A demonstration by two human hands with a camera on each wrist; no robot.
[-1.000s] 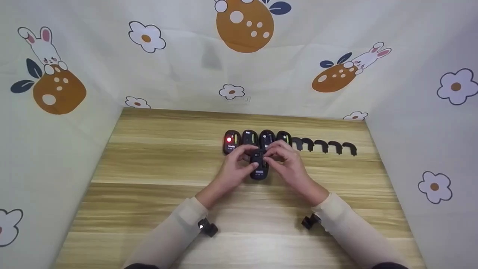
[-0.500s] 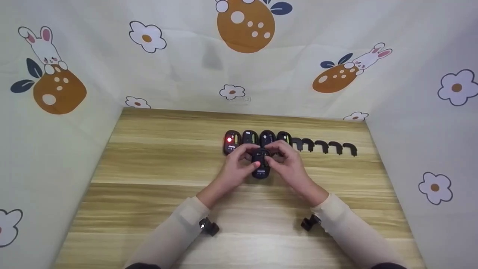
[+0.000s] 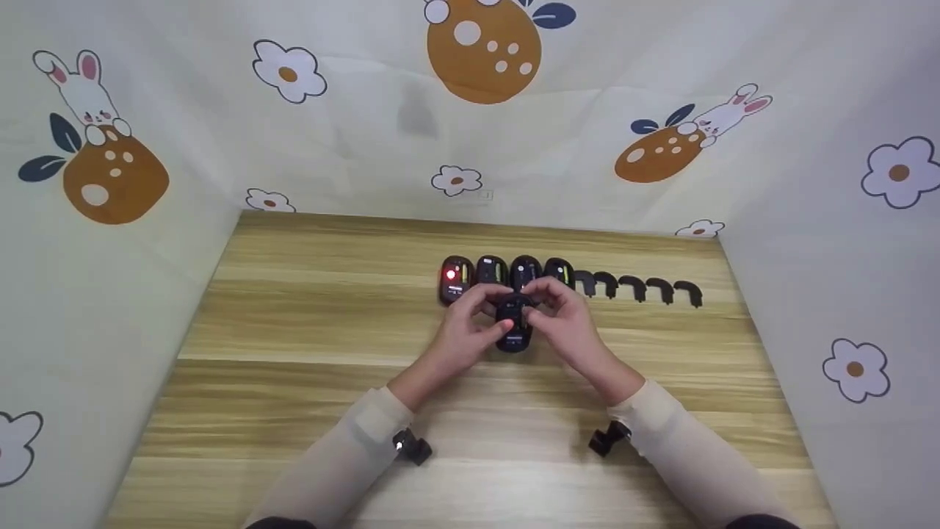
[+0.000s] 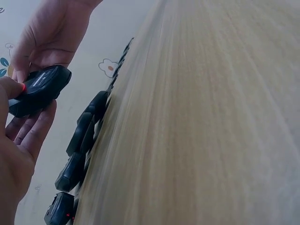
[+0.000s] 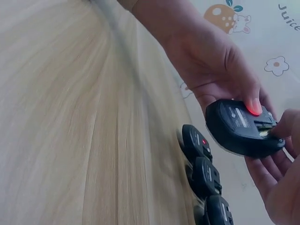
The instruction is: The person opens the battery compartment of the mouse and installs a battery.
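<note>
A black computer mouse (image 3: 514,336) is held underside up, above the table, between both hands. My left hand (image 3: 461,334) grips its left side, thumb on the underside and fingers beneath. That thumb glows red from the mouse's light. From the other side my right hand (image 3: 574,327) holds the mouse, fingers curled round its far end. The right thumb presses at the open battery slot, where a battery (image 5: 265,132) partly shows in the right wrist view. In the left wrist view the mouse (image 4: 44,91) has its label facing up.
Several more overturned mice stand in a row just behind the hands; the leftmost mouse (image 3: 455,288) shines red. Yellow-green batteries show in some. Rightward continues a line of curved black battery covers (image 3: 633,288). A printed cloth wall (image 3: 352,147) borders the wooden table (image 3: 294,308).
The right thumb and fingers have shifted onto the mouse's slot and far end. A red glow has appeared on the left thumb. The mouse has moved slightly right.
</note>
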